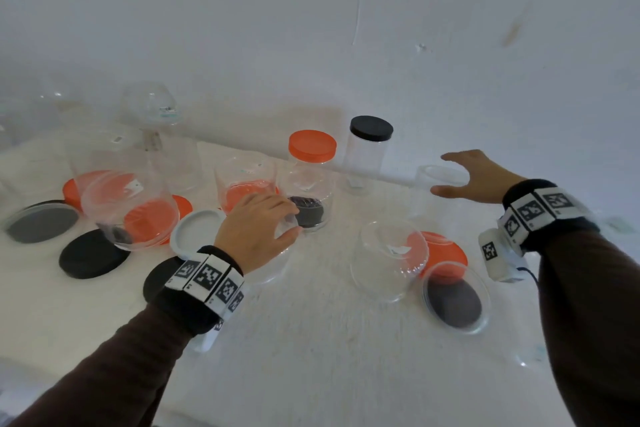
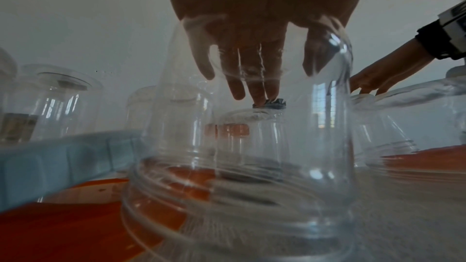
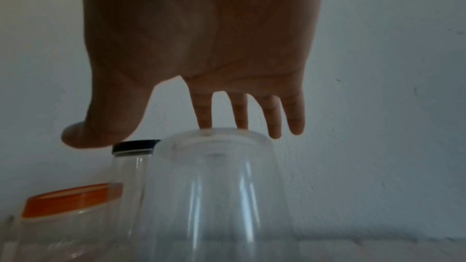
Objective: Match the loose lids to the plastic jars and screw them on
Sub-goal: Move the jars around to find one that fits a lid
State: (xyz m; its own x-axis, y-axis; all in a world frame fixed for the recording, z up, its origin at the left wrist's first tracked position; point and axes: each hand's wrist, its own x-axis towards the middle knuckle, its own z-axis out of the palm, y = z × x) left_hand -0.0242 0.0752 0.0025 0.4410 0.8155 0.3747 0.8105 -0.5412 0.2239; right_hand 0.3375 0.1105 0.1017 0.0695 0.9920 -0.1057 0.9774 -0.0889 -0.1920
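Note:
My left hand [image 1: 290,222] grips the base of a clear jar [image 1: 273,267] from above; the jar stands mouth-down on the white table, and in the left wrist view its threaded neck [image 2: 239,206] is at the bottom. Farther right, my right hand [image 1: 450,174] is spread just over another upturned clear jar [image 1: 424,199], its fingertips [image 3: 205,125] at the base rim and the thumb clear of it. Loose lids lie around: a white lid [image 1: 197,229], black lids [image 1: 91,255] and orange lids [image 1: 446,253]. An orange-lidded jar [image 1: 312,149] and a black-lidded jar [image 1: 370,130] stand at the back.
Several more clear jars stand upturned, some over lids: one at the left [image 1: 131,211], one at the front right [image 1: 388,260], and a tilted one over a black lid [image 1: 455,298]. A white wall rises close behind. The white cloth [image 1: 311,357] covers the table in front.

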